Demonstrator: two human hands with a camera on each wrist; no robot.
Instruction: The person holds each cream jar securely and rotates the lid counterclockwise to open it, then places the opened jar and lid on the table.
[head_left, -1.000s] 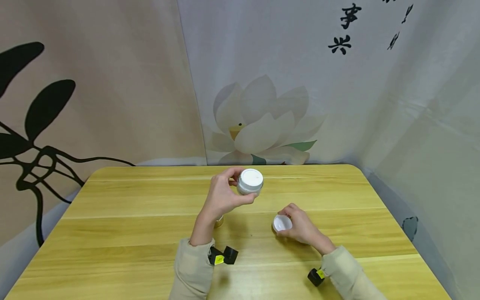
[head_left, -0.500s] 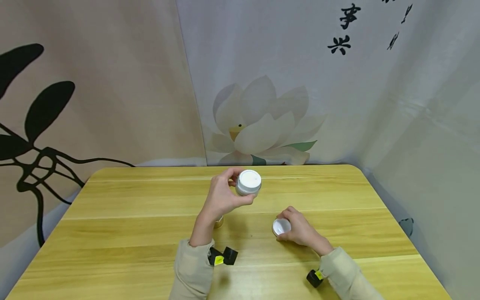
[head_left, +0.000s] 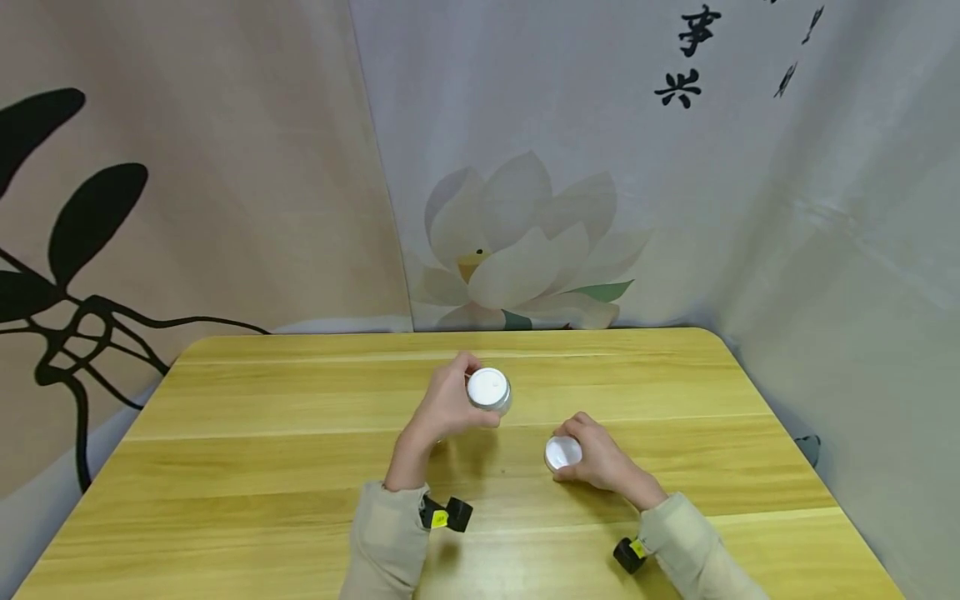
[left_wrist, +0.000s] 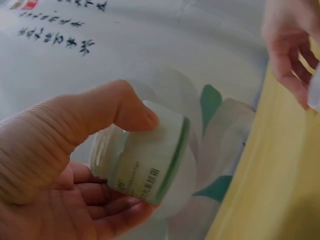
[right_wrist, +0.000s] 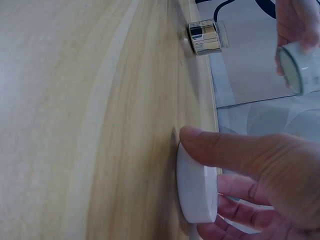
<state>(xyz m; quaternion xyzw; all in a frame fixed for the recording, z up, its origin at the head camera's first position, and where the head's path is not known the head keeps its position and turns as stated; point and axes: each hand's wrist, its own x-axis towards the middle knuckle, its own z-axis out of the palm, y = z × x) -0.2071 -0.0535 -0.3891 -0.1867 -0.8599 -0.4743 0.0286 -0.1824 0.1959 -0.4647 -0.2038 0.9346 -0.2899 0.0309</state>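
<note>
My left hand [head_left: 446, 402] grips a squat cosmetic cream jar [left_wrist: 150, 155] between thumb and fingers, above the table. The jar is pale with a green band at its base and dark printed text; in the head view its round white top [head_left: 487, 387] faces up. Farther right and nearer the front, my right hand [head_left: 600, 457] pinches a round white lid [head_left: 563, 452] by its sides, hollow side up. In the right wrist view the lid [right_wrist: 197, 186] is right at the table surface, thumb on one side and fingers on the other.
A shiny gold jar [right_wrist: 204, 37] with a clear neck stands on the wooden table [head_left: 247, 467]; my left wrist mostly hides it in the head view. Behind the table hangs a cloth backdrop [head_left: 525, 225] printed with a lotus.
My left hand has brought the jar lower and slightly left, toward the table. The right hand has moved the lid slightly down and nearer to me, and now keeps it there.
</note>
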